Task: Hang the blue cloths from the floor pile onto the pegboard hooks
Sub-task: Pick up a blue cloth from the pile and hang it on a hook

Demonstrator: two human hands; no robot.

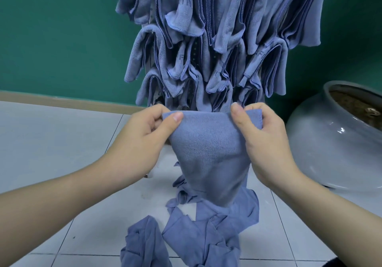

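Observation:
I hold one blue cloth (206, 155) stretched between both hands, just below the lowest hanging cloths. My left hand (142, 134) pinches its upper left corner with thumb on top. My right hand (266, 140) grips the upper right corner, fingers curled round the folded edge. The cloth hangs down towards the floor pile (196, 235) of crumpled blue cloths on the tiles. Ahead stands the pegboard (195, 54), almost fully covered by several rows of hanging blue cloths (223, 29); the hooks themselves are hidden.
A large grey ceramic pot (330, 142) sits on the floor at the right, close to my right hand. A green wall (62, 39) with a beige skirting runs behind. White floor tiles (51, 142) spread to the left.

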